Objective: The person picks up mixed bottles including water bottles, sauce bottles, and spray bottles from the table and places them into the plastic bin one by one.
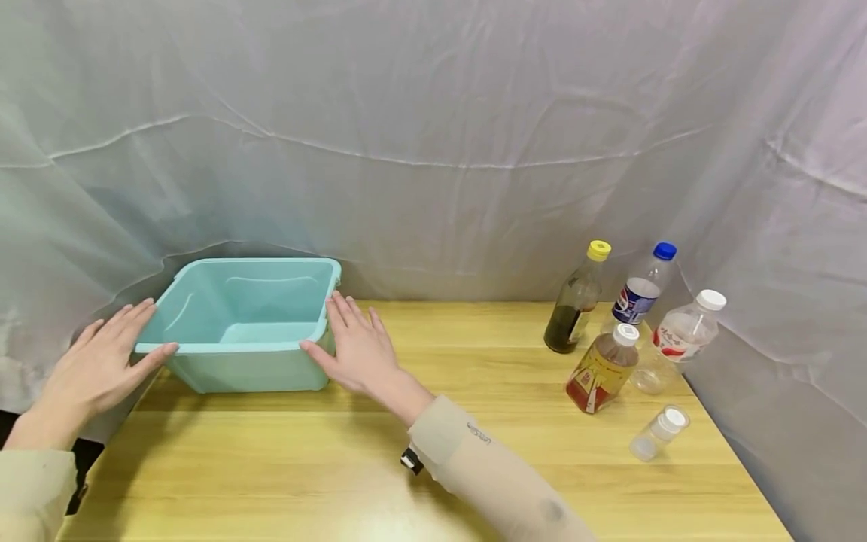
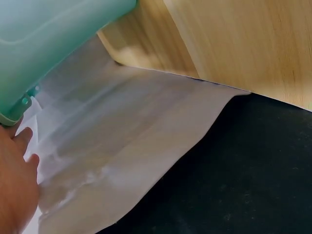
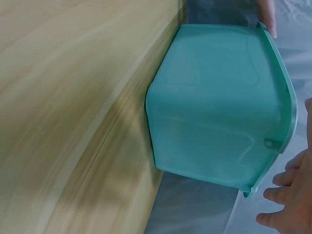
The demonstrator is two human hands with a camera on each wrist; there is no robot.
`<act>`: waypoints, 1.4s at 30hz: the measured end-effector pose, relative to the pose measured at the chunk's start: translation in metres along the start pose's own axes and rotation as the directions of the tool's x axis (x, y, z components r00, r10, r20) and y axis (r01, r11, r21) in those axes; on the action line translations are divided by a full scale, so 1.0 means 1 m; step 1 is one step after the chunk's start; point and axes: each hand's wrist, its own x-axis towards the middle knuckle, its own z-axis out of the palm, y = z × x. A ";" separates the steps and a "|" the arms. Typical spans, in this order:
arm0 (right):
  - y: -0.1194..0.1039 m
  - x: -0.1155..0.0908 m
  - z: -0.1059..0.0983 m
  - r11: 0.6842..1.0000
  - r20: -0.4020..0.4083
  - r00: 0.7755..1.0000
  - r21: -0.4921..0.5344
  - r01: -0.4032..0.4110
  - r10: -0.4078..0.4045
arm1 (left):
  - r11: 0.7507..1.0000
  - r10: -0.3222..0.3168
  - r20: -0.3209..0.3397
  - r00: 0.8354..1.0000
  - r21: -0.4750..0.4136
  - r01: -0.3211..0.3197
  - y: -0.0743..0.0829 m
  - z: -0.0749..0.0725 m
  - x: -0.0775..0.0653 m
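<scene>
- Noted left hand (image 1: 98, 369) at left end of blue-green tub (image 1: 244, 370); seen from the back, with fingers extended forward and thumb spread toward front-left corner of rim.
- Noted right hand (image 1: 359, 342) at opposite end; seen with fingers extended forward beside right rim, slightly fanned, and thumb angled to front-right corner.
- Recorded both hands as flat and uncurled, flanking tub from either side; unable to confirm firm contact at right rim.
- Traced left arm (image 1: 34, 482) up from lower-left corner, in pale sleeve.
- Traced right arm (image 1: 494, 467) diagonally leftward over table (image 1: 467, 354) from below, in similar sleeve, with small dark device (image 1: 411, 461) beneath cuff.
- Located tub at far left of table, mouth upward, close to grey sheet (image 1: 433, 98).
- Located at right side of table, well apart from both hands: yellow-capped bottle (image 1: 572, 310), blue-capped bottle (image 1: 635, 299), yellow-labelled bottle (image 1: 603, 373), red-and-white-labelled bottle (image 1: 680, 336) and small clear bottle (image 1: 657, 434), all standing.
</scene>
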 end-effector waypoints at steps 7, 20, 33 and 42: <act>-0.005 0.008 0.003 1.000 0.008 1.000 -0.016 -0.021 0.021 | 1.000 0.003 0.006 1.000 -0.002 -0.003 0.001 0.000 0.003; -0.005 0.010 0.007 1.000 0.007 1.000 -0.003 -0.029 0.029 | 1.000 0.004 0.005 1.000 0.001 -0.004 0.001 0.001 0.006; -0.003 0.006 0.012 1.000 0.012 1.000 0.003 -0.019 0.019 | 0.999 0.028 -0.021 0.999 -0.022 -0.029 0.002 0.005 0.000; 0.005 0.001 0.007 1.000 -0.013 1.000 0.005 -0.012 0.012 | 0.998 0.028 -0.024 0.999 -0.047 -0.029 0.010 0.007 0.004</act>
